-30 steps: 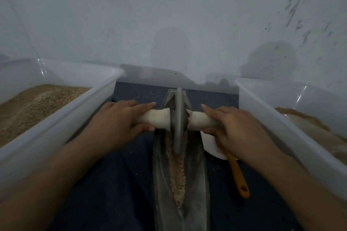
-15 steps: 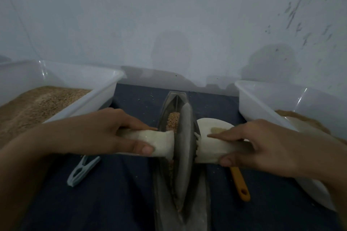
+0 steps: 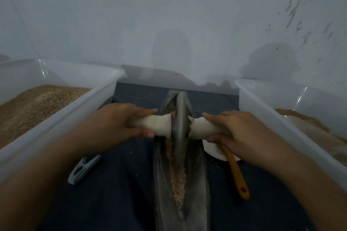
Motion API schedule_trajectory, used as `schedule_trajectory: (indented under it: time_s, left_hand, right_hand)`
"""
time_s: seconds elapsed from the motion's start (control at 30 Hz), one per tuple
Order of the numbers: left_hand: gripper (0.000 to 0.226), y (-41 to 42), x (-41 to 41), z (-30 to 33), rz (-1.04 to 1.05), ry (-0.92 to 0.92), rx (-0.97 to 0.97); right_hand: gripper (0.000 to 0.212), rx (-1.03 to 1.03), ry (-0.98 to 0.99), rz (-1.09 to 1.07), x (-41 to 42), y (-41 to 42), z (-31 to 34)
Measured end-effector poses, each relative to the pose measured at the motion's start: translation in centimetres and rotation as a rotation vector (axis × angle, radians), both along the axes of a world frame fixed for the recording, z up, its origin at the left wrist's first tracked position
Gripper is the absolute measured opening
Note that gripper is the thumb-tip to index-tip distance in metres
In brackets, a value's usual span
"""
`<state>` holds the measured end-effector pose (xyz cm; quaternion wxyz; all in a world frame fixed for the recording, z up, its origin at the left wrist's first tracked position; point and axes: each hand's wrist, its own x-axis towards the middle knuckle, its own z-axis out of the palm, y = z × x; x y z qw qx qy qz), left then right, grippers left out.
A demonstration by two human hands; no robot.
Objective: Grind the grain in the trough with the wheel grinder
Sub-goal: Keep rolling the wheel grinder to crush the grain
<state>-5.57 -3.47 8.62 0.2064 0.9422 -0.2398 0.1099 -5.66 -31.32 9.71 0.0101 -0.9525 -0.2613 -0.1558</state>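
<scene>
We find no text, label, brand, number or sign that can be read anywhere in the frame.

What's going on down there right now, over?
Left hand and right hand grip wheel grinder handles. Wheel sits in trough, grain trailing nearside. Nothing blocking.
</scene>
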Motion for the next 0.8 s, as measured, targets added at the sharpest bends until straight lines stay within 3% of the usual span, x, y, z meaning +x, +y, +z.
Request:
schedule_trajectory:
  time_s: [0.07,0.17,0.27,0.33,0.47,0.57,0.7,0.8]
  left_hand:
    - [0.042,0.5,-0.8,0.9,-0.086,0.176,-0.027]
    - [0.055,0.8,-1.6,1.9,-0.194,0.319,-0.015]
    - [0.053,0.5,-1.6,1.9,-0.188,0.329,-0.017]
    - [0.039,0.2,-1.1,1.4,-0.113,0.251,-0.024]
    - [0.066,-1.0,0.3,-0.8,0.103,-0.118,0.071]
    - [0.063,-1.5,0.7,-1.8,0.17,-0.316,0.08]
    - [0.067,-0.6,0.1,-0.3,0.042,-0.089,0.035]
    - [0.046,0.5,-1.0,1.3,-0.092,0.173,-0.05]
  right_hand:
    - [0.052,0.037,0.178,0.062,-1.0,-0.7,1.0]
    - [0.042,0.113,0.44,0.135,-2.2,-1.5,2.3]
    - [0.045,0.094,0.388,0.103,-2.3,-1.5,2.0]
    - [0.054,0.088,0.263,0.025,-1.7,-1.0,1.2]
    - [0.057,0.066,-0.065,-0.068,0.4,0.5,-0.9]
    - [0.057,0.041,-0.147,-0.08,1.4,0.7,-1.6]
    - [0.058,0.005,-0.024,-0.023,0.3,0.4,-0.4]
    - [0.051,0.027,0.194,0.055,-1.5,-0.7,1.3]
